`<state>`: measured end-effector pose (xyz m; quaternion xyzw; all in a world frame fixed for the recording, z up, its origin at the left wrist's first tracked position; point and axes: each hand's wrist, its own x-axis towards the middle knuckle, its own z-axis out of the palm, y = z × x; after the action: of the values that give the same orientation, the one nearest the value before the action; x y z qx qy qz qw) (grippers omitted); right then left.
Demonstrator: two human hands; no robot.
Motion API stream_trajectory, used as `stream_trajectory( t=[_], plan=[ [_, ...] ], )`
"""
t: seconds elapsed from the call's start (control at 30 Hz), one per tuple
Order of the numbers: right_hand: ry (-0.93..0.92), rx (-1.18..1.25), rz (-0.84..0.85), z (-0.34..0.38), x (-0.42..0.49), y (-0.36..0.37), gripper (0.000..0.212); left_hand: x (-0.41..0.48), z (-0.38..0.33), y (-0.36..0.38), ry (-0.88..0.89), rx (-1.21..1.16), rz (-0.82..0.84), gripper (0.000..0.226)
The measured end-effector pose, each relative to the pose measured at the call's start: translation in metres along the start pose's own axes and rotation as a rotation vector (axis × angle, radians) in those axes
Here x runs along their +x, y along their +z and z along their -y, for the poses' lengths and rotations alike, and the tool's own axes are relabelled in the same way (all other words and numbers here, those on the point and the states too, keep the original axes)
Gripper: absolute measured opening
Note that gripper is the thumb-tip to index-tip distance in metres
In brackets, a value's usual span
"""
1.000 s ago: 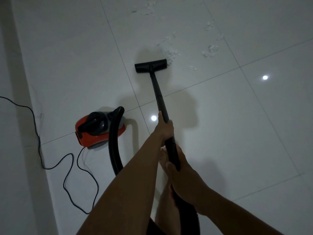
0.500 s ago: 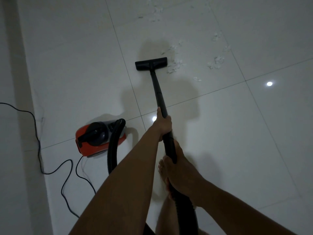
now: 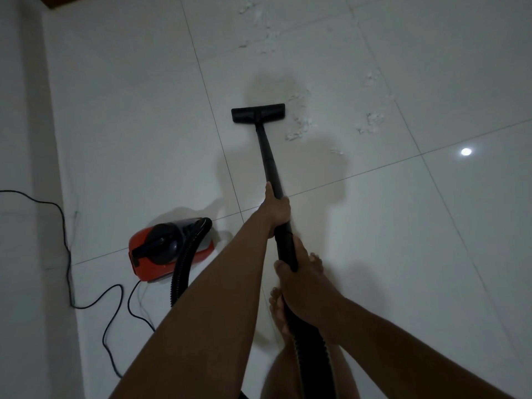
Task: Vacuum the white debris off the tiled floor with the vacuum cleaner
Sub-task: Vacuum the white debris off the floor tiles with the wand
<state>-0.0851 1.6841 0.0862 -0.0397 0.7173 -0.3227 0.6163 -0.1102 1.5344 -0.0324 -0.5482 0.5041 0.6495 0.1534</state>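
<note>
I hold a black vacuum wand (image 3: pixel 269 159) with both hands. My left hand (image 3: pixel 275 210) grips it higher up the tube; my right hand (image 3: pixel 300 286) grips the thicker lower end where the ribbed hose starts. The flat black floor nozzle (image 3: pixel 258 113) rests on the white tiled floor (image 3: pixel 138 133). Clumps of white debris (image 3: pixel 302 123) lie just right of the nozzle, more debris (image 3: pixel 372 122) farther right, and a trail of debris (image 3: pixel 267 38) runs toward the top. The red and black vacuum cleaner body (image 3: pixel 164 249) sits on the floor at lower left.
A black ribbed hose (image 3: pixel 184 263) loops from the vacuum body toward me. A thin black power cord (image 3: pixel 69 254) snakes along the left by the wall. My bare feet (image 3: pixel 288 298) stand under my hands. A light's reflection (image 3: pixel 466 151) shines at right.
The nozzle has slid slightly left, so debris that was at its right end now lies beside it. The view has shifted, showing more floor and debris farther ahead.
</note>
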Motion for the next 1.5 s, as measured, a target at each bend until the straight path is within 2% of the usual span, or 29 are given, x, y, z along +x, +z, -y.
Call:
stream_trajectory(
  t=[0.17, 0.57, 0.7, 0.87, 0.97, 1.1, 1.5],
  plan=[
    [0.057, 0.056, 0.03, 0.027, 0.019, -0.016, 0.067, 0.02, -0.028, -0.005, -0.008, 0.003, -0.028, 0.072],
    [-0.002, 0.002, 0.052, 0.073, 0.06, -0.046, 0.063, 0.064, -0.077, -0.017, 0.012, -0.053, -0.079, 0.072],
    [0.031, 0.02, 0.071, 0.083, 0.064, -0.053, 0.065, 0.07, -0.085, -0.017, 0.012, -0.082, -0.087, 0.072],
    [0.01, -0.003, 0.061, 0.072, 0.048, -0.052, 0.064, 0.056, -0.076, -0.011, -0.003, -0.071, -0.086, 0.071],
    [-0.018, -0.122, 0.026, 0.058, 0.033, -0.049, 0.061, 0.039, -0.063, -0.004, -0.02, -0.076, -0.073, 0.071],
    [-0.007, -0.051, 0.028, 0.042, 0.009, -0.047, 0.063, 0.018, -0.043, 0.008, -0.026, -0.057, -0.062, 0.072],
    [-0.015, -0.107, 0.023, 0.015, -0.021, -0.03, 0.065, -0.005, -0.008, 0.018, -0.018, -0.044, -0.036, 0.073]
  ],
)
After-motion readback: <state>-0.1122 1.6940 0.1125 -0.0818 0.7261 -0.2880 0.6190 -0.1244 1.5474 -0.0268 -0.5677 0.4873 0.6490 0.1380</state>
